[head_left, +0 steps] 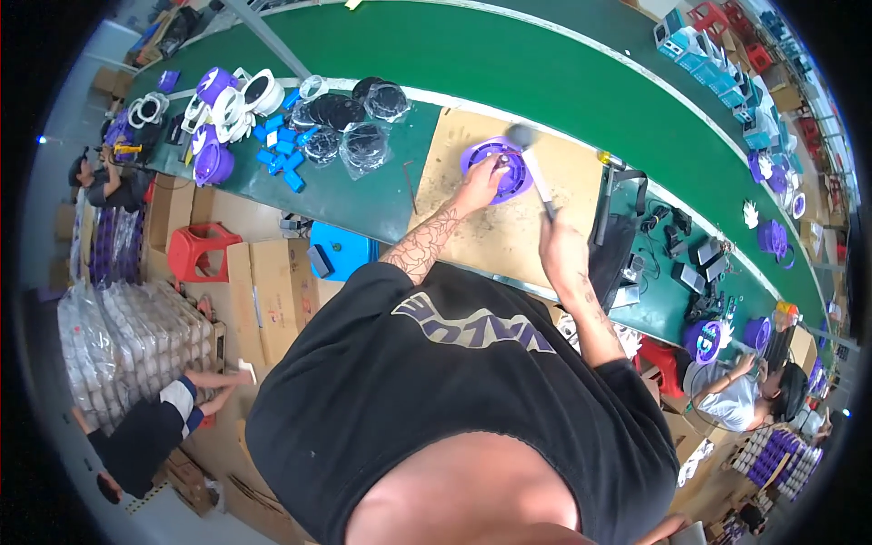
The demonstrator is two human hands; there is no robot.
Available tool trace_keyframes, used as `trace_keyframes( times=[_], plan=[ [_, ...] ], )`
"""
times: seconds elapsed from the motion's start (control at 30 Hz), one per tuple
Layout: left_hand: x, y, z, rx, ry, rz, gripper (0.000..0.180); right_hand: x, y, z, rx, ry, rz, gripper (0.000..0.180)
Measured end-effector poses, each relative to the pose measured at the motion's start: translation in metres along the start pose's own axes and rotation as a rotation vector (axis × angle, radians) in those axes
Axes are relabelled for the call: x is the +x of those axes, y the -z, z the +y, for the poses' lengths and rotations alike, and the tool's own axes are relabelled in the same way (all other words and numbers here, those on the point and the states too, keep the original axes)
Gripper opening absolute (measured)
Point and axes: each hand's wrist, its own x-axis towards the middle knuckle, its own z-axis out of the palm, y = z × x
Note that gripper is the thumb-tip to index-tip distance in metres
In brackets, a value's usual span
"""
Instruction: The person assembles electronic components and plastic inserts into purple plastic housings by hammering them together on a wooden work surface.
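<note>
A round purple plastic housing [522,183] with slots in its rim lies on a light brown board [463,241] at the bench front. My left hand [480,186] reaches over its left side, fingers closed near its centre around something small that I cannot make out. In my right hand [563,243] is a mallet [536,174], gripped by its dark handle end. Its pale shaft slants up and to the left, and its dark rounded head, blurred by motion, hangs over the housing's upper right edge. A thin hex key [411,186] lies at the board's left edge.
Left along the bench are blue blocks [283,145], black discs in plastic bags [365,145] and purple and white housings [216,118]. Black adapters and cables [695,272] lie to the right. A green conveyor belt [509,59] runs behind. Other people [736,400] are nearby.
</note>
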Motion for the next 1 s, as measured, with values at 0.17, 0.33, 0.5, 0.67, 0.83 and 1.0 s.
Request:
trace_keyframes(
  times=[0.17, 0.33, 0.5, 0.67, 0.83, 1.0],
  plan=[
    [-0.014, -0.002, -0.01, -0.009, -0.049, 0.056, 0.021, 0.004, 0.005, 0.019, 0.054, -0.042, -0.029, 0.031],
    [0.017, 0.03, -0.01, -0.297, 0.163, 0.184, 0.017, 0.025, -0.011, 0.049, -0.039, -0.244, -0.007, 0.034],
    [-0.01, 0.1, -0.006, -0.486, 0.547, 0.522, 0.026, 0.028, -0.089, 0.139, -0.076, -0.475, 0.015, 0.031],
    [-0.067, 0.116, -0.046, -0.412, 0.899, 0.414, 0.025, 0.035, -0.123, 0.1, -0.098, -0.113, 0.226, 0.047],
    [-0.076, 0.089, -0.05, -0.319, 0.821, 0.04, 0.042, 0.064, -0.142, 0.008, -0.196, 0.193, 0.179, 0.062],
    [-0.063, 0.056, -0.04, -0.143, 0.666, -0.2, 0.071, 0.088, -0.16, -0.005, -0.362, 0.091, -0.133, 0.069]
  ],
)
